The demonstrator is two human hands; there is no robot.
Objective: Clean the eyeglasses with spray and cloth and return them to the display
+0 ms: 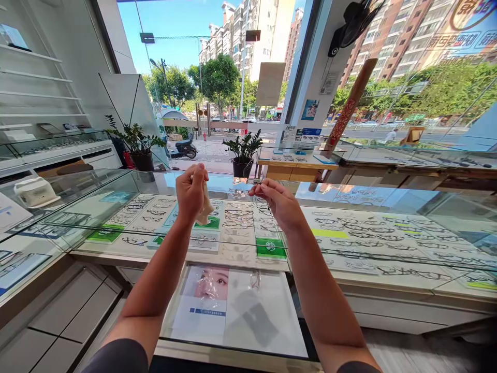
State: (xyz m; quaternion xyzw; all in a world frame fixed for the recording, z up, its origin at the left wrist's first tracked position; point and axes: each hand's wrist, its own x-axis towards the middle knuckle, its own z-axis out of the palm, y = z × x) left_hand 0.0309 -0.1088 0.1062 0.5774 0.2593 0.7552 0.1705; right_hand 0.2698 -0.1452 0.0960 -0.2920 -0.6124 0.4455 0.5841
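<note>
Nearest lies a poster [205, 298] under glass; beyond it the bench [373, 289] displays rows of frames [359, 227]. Above the bench, the left hand [191, 191] has its fingers clenched round a cloth [206, 208]. The right hand [280, 203] pinches what looks like glasses [260, 201] in its fingertips. So both are picked up; cloth and glasses are apart, and the glasses are not set down. Whether the lenses are clean, I cannot tell.

Crumpled beige cloth [205, 209], thin-rimmed eyeglasses [261, 201] raised
</note>
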